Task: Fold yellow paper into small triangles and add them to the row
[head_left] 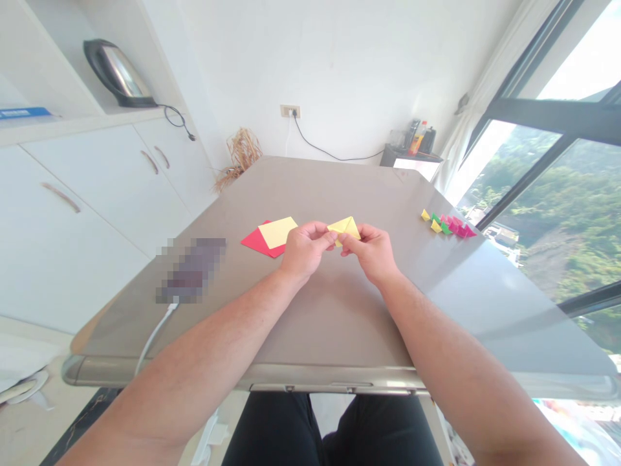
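Two bare forearms [218, 362] reach in over the grey worktop [339, 310]. Above its middle the left hand [305, 249] and the right hand [372, 252] are both closed in a pinch on a small yellow folded paper triangle [345, 226]. Its long edge runs from one hand to the other. A flat yellow paper square [279, 231] on a red sheet [253, 241] lies just beside the left hand. Small folded yellow, green and pink paper pieces [447, 225] lie well apart on the right. No writing is legible.
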A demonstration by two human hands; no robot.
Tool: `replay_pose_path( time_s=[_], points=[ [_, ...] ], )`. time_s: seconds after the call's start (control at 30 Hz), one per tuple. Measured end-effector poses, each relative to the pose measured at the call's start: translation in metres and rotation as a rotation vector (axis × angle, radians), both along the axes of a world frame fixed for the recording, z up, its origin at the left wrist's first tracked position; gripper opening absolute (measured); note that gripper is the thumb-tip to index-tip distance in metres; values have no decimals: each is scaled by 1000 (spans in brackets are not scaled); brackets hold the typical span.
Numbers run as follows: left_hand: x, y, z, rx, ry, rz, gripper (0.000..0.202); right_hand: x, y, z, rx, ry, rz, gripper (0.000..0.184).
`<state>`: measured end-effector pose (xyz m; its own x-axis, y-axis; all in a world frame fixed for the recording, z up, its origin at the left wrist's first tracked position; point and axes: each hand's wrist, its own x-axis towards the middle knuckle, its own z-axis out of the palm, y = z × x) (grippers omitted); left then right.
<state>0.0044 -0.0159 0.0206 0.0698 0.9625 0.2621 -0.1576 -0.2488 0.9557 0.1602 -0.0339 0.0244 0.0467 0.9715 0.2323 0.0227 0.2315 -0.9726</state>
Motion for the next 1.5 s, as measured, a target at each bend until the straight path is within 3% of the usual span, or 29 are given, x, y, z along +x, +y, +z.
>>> replay_pose_path(
  time_s=[0.3,1.07,1.5],
  points=[
    [1,-3,4,18,-19,-5,24,-3,-1,2,26,-39,-67,22],
    [-3,2,1,2,-20,-12,13,1,3,-4,13,15,35,21],
    [-3,1,0,8,22,4,15,-2,1,1,-7,-47,-29,22]
  ],
)
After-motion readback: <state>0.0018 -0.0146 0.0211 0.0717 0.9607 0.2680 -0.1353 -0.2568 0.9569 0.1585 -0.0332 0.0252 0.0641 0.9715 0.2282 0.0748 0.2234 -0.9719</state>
